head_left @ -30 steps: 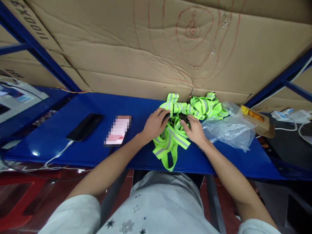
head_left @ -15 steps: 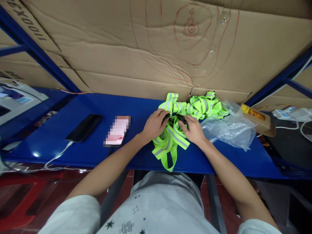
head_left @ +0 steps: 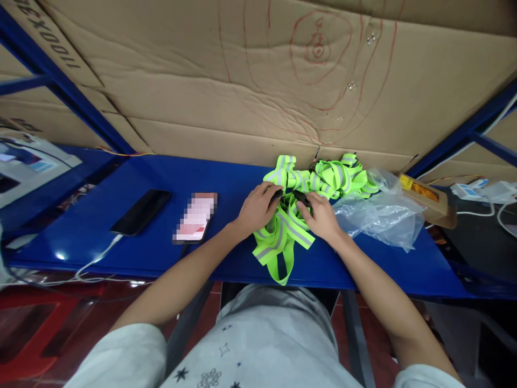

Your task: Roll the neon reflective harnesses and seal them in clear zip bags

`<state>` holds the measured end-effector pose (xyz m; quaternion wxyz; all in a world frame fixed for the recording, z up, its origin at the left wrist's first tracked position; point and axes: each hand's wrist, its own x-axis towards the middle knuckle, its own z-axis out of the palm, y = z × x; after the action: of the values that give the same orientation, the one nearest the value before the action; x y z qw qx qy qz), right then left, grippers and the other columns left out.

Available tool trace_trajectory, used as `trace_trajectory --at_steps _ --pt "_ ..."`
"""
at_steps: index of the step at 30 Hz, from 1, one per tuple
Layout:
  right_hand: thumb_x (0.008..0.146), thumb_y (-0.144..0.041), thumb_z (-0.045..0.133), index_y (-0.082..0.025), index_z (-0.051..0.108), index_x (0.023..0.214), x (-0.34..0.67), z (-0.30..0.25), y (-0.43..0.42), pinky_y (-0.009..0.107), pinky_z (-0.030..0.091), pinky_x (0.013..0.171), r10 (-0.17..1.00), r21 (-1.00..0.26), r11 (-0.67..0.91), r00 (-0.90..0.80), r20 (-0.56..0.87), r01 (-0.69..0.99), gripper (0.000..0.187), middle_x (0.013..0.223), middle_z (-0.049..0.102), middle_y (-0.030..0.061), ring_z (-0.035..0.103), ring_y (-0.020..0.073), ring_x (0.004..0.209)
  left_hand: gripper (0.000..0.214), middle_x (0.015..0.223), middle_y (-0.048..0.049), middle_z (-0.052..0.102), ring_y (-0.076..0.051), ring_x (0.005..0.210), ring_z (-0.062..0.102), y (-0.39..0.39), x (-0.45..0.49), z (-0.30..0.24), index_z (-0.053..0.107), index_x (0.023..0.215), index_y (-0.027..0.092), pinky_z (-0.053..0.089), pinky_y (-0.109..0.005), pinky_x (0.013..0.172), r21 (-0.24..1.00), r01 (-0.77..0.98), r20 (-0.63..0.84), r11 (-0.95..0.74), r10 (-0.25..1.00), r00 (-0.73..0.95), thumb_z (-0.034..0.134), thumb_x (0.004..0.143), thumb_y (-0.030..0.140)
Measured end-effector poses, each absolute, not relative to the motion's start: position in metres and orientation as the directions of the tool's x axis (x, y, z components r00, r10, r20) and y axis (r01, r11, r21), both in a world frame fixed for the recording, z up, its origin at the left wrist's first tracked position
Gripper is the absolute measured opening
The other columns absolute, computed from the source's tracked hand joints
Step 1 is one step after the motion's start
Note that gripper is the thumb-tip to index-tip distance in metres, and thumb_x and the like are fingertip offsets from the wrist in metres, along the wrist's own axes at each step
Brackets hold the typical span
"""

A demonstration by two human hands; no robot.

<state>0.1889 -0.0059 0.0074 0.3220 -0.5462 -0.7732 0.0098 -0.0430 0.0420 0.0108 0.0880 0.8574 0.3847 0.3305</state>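
At frame centre, small black buckle parts [head_left: 290, 195] on the neon reflective straps [head_left: 285, 231] are pinched by the left hand [head_left: 254, 210] and right hand [head_left: 322, 215]; a twisted strap could be trapped, or a tug could drag the loose pile [head_left: 337, 177] off.

Neon-yellow reflective strap [head_left: 285, 229] with grey stripes, tangled on blue tabletop, loop hanging over front edge.

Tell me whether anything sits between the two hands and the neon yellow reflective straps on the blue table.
Nothing visible does. The left hand and right hand already rest on the reflective straps, each fingering a small black piece, likely a buckle. The clear plastic bag lies beside the right hand, and the phones lie off to the left.
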Motion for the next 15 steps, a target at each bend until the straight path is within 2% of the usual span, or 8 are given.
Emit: trace_trajectory --at_steps 6,11,13,15 --pt "0.108 -0.052 0.043 -0.017 0.070 0.116 0.190 0.009 -0.006 0.044 0.050 0.092 0.855 -0.390 0.407 -0.195 0.480 0.826 0.045 0.111 0.073 0.0160 0.067 0.0299 0.102 0.035 0.137 -0.0129 0.062 -0.029 0.129 0.062 0.040 -0.043 0.012 0.058 0.138 0.023 0.052 -0.047 0.113 0.400 0.606 0.493 -0.687 0.719 0.490 0.043 0.108 0.032" --pt "0.106 -0.053 0.048 -0.017 0.073 0.115 0.183 0.010 -0.010 0.043 0.051 0.093 0.858 -0.450 0.418 -0.181 0.481 0.789 0.045 0.111 0.074 0.0161 0.067 0.0298 0.102 0.036 0.138 -0.0146 0.062 -0.030 0.130 0.061 0.037 -0.040 0.013 0.060 0.137 0.020 0.052 -0.048 0.114 0.416 0.603 0.483 -0.680 0.728 0.487 0.043 0.107 0.031" --pt "0.104 -0.055 0.052 -0.017 0.075 0.110 0.186 0.012 -0.010 0.042 0.053 0.089 0.859 -0.496 0.418 -0.153 0.489 0.761 0.044 0.106 0.075 0.0147 0.069 0.0282 0.096 0.037 0.138 -0.0149 0.064 -0.030 0.130 0.063 0.042 -0.043 0.018 0.063 0.135 0.019 0.051 -0.050 0.115 0.466 0.581 0.481 -0.667 0.742 0.466 0.044 0.107 0.033" --pt "0.104 -0.056 0.054 -0.017 0.076 0.111 0.199 0.018 -0.005 0.039 0.055 0.081 0.858 -0.544 0.402 -0.096 0.504 0.737 0.046 0.099 0.076 0.0119 0.069 0.0248 0.086 0.036 0.135 -0.0135 0.069 -0.029 0.127 0.066 0.054 -0.053 0.028 0.066 0.131 0.020 0.052 -0.049 0.115 0.603 0.509 0.501 -0.614 0.788 0.358 0.046 0.107 0.037"
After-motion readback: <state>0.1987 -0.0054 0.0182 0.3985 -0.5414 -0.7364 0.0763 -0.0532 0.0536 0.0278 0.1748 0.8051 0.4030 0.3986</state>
